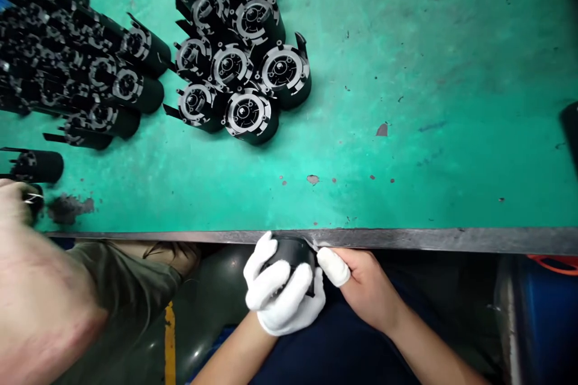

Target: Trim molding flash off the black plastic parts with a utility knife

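My left hand [289, 307], in a white glove, is wrapped round a black cylindrical plastic housing [292, 251] just below the table's front edge. Its fingers cover much of the housing. Close on the right is my right hand [368, 292], bare except for a white cover on the thumb. Thumb and fingers are pinched together at the housing's upper right side. A thin, pale sliver shows at the fingertips, too small to identify. On the table, a group of similar black housings [250, 114] stands upright with round, detailed ends facing up.
More black housings [135, 87] are massed at the left of the green table [451, 90], which has worn spots. At far left, another person's arm [40, 301] reaches to a black part. The dark table edge [406, 239] runs across; a blue bin [548, 313] stands at lower right.
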Demonstrator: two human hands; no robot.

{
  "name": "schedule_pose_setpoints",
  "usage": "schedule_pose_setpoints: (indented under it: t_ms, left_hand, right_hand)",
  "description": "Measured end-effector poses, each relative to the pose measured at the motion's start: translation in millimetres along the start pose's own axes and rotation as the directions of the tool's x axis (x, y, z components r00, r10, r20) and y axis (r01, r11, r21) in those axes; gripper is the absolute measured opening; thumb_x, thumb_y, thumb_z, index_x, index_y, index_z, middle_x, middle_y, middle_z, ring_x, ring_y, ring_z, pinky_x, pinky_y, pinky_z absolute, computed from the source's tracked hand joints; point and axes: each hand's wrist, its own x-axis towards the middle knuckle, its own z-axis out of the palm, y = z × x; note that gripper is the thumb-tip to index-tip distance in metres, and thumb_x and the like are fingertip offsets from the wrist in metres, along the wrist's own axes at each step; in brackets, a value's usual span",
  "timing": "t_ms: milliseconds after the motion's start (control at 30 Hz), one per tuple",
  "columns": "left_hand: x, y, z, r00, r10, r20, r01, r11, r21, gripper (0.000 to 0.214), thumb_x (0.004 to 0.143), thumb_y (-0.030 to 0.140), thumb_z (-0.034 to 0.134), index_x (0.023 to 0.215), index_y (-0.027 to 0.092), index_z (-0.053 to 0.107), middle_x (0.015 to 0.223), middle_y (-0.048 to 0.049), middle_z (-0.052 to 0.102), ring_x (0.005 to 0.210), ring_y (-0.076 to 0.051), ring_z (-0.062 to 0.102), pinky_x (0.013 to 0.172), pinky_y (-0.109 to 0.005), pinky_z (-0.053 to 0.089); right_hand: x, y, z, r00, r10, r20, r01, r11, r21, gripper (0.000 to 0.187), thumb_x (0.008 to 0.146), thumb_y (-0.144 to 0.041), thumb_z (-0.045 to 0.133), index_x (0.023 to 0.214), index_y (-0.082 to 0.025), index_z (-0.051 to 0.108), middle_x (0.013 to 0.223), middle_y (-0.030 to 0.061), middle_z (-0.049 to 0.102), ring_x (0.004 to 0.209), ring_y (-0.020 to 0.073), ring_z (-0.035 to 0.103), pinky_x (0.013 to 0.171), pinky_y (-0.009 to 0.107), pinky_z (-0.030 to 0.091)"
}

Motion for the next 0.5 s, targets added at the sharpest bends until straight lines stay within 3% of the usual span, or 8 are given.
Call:
schedule_pose_setpoints:
  t_ms: [233,500]
  left_hand:
    - [3.2,0.8,-2.1,0.999,0.002,0.036,-0.001,1.000,-0.025,0.046,0.052,0.005,0.086,0.086,0.024,0.062,0.099,-0.0011,0.040,0.106,-0.029,0.060,0.092,-0.056,0.064]
    - [5.4,1.8,8.8,0.995,-0.006,-0.103,0.003,1.000,-0.031,0.039,0.053,0.005,0.084,0.079,0.023,0.060,0.094,-0.0003,0.041,0.102,-0.027,0.062,0.087,-0.053,0.065]
  right_hand:
    - [2.8,-1.8,-5.6,0.998,-0.007,0.055,0.003,0.997,0.073,0.039,0.103,-0.041,0.044,0.088,-0.022,0.074,0.084,0.0043,0.070,0.082,0.0226,0.063,0.085,0.036,0.053]
    - [-0.7,-4.7,-3.3,0.999,0.031,0.016,-0.031,0.999,-0.040,0.040,0.103,-0.040,0.045,0.073,-0.022,0.064,0.073,0.0026,0.063,0.074,0.0198,0.057,0.074,0.031,0.050]
